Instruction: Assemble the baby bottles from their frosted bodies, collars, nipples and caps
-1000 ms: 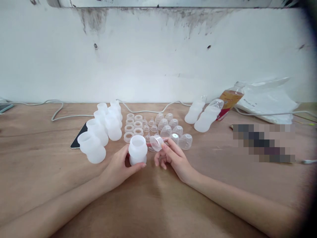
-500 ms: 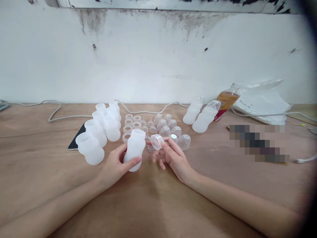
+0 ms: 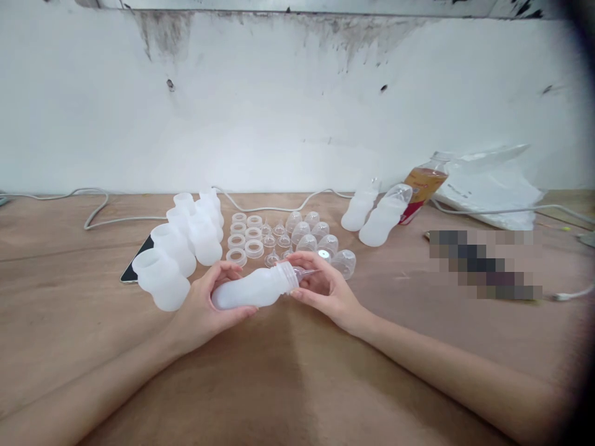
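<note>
My left hand [image 3: 209, 300] is closed round a frosted white baby bottle [image 3: 251, 290], tilted on its side with its neck towards the right. At that neck, my right hand [image 3: 330, 291] grips a clear collar ring [image 3: 289, 277] between thumb and fingers. A clear teat [image 3: 304, 272] pokes out of the ring to the right, partly behind the fingers. The ring sits against the bottle's mouth. Just beyond the hands lie loose collar rings [image 3: 237, 240], clear teats [image 3: 271, 257] and domed caps [image 3: 328, 244], several of each.
Frosted bottles [image 3: 162, 279] stand at left, beside a dark flat device [image 3: 137, 263]. Two capped baby bottles [image 3: 383, 220] stand at back right, near a drink bottle [image 3: 423, 186] and a plastic bag [image 3: 493, 189]. A white cable [image 3: 297, 207] runs along the wall.
The bottle has tipped from nearly upright onto its side, its mouth now facing right. The ring and teat in my right hand have come against the bottle's neck.
</note>
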Demonstrator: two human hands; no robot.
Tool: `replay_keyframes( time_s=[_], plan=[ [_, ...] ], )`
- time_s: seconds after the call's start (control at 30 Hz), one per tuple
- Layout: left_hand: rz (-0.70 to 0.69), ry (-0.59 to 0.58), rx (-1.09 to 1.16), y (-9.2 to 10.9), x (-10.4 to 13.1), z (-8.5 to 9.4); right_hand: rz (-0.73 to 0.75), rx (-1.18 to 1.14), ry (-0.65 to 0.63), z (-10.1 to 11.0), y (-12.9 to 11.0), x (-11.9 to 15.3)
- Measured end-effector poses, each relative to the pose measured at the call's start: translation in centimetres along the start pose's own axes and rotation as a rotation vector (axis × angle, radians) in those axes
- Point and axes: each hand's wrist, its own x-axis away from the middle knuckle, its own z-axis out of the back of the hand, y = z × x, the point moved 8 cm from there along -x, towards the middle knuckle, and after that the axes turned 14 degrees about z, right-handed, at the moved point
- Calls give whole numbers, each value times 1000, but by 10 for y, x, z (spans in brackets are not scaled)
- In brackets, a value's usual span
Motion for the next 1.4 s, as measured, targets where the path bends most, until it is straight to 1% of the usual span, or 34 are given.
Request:
replay_keyframes(
  time_s=[0.1,0.17,0.23,0.33,0.47,0.57,0.67,0.73,0.8,0.87,0.9,1.03,1.1,1.13,1.2,1.23,1.33,1.4],
  plan=[
    [72,-40,57,-5,-3,0,76,127,-145,-2,-8,-2],
    [90,-54,93,-5,-4,0,111,202,-198,-4,-10,-2],
    [90,-58,105,-6,-5,-1,104,256,-206,-4,-9,0],
    [45,-46,76,-4,-4,0,29,288,-162,-1,-4,2],
    [-93,-24,13,3,1,0,-43,263,-96,4,0,2],
    [-278,48,-30,13,8,3,-109,201,-58,4,4,3],
    [-467,105,-85,22,16,2,-216,127,-66,-1,12,6],
    [-503,125,-106,21,17,1,-312,129,-89,-4,18,9],
    [-450,136,-96,16,13,1,-391,170,-133,-5,20,9],
    [-367,126,-64,10,8,2,-403,234,-183,-4,16,5],
    [-325,115,-47,7,5,2,-370,278,-198,-3,10,1],
    [-193,109,-17,-1,-2,4,-138,455,-238,1,-16,-14],
    [-177,108,-16,-3,-3,5,-75,502,-265,-1,-22,-16],
    [-192,104,-17,-2,-3,4,-71,507,-261,-1,-23,-16],
    [-289,115,-19,4,1,4,-139,463,-228,-1,-19,-13],
    [-362,132,-32,8,6,4,-219,406,-215,-2,-13,-11],
    [-607,215,-110,23,24,3,-532,150,-217,-11,7,4],
    [-718,269,-156,30,35,2,-679,43,-220,-16,14,12]
  ],
)
